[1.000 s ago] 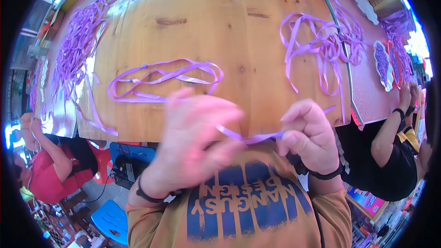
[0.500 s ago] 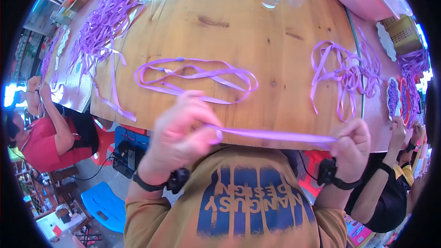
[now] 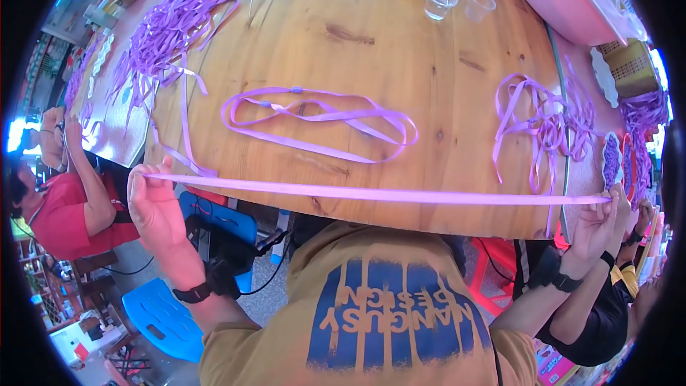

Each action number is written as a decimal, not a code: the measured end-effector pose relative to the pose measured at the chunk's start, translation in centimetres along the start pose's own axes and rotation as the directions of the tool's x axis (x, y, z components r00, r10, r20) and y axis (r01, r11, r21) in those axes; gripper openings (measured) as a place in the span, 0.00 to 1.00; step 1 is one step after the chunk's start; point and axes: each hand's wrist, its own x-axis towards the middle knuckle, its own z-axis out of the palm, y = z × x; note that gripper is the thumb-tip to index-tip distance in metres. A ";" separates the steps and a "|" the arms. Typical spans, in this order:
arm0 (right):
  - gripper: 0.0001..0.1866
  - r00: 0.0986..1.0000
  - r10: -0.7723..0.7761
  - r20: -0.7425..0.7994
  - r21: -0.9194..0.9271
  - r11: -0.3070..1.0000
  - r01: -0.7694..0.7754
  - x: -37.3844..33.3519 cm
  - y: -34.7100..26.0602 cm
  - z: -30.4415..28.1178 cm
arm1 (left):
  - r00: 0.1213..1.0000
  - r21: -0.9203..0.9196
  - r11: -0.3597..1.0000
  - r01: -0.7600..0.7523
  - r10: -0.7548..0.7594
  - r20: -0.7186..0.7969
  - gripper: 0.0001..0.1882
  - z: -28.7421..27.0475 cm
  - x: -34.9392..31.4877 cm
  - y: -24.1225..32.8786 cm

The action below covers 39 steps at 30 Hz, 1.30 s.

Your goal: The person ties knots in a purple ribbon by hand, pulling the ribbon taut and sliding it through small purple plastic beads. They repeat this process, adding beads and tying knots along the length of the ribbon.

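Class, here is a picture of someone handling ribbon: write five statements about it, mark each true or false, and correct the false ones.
1. The left hand and right hand hold a purple ribbon between them. True.
2. That ribbon sags deeply. False: it is stretched nearly straight.
3. A looped ribbon lies on the wooden table. True.
4. The clear cups are stacked. False: they stand side by side.
5. The plastic seat at lower left is blue. True.
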 end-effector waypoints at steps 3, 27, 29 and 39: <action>0.11 0.997 -0.068 -0.038 0.082 0.994 0.071 -0.9 0.6 0.8 | 0.997 -0.265 0.963 0.051 -0.065 -0.046 0.09 0.4 -0.4 -0.7; 0.10 0.999 -0.024 0.030 0.189 0.982 0.018 -2.9 2.4 3.5 | 0.959 -0.869 0.426 0.250 -0.236 0.161 0.02 5.8 -0.4 -1.2; 0.08 0.995 -0.019 -0.093 0.070 0.997 0.026 -3.0 4.9 6.7 | 0.933 -0.687 0.636 0.350 -0.300 0.198 0.04 7.8 -1.7 -1.4; 0.08 0.860 0.430 0.276 -0.254 0.895 -0.366 -6.6 11.9 17.3 | 0.486 -0.015 0.687 0.727 -0.498 0.718 0.11 21.8 -7.0 0.0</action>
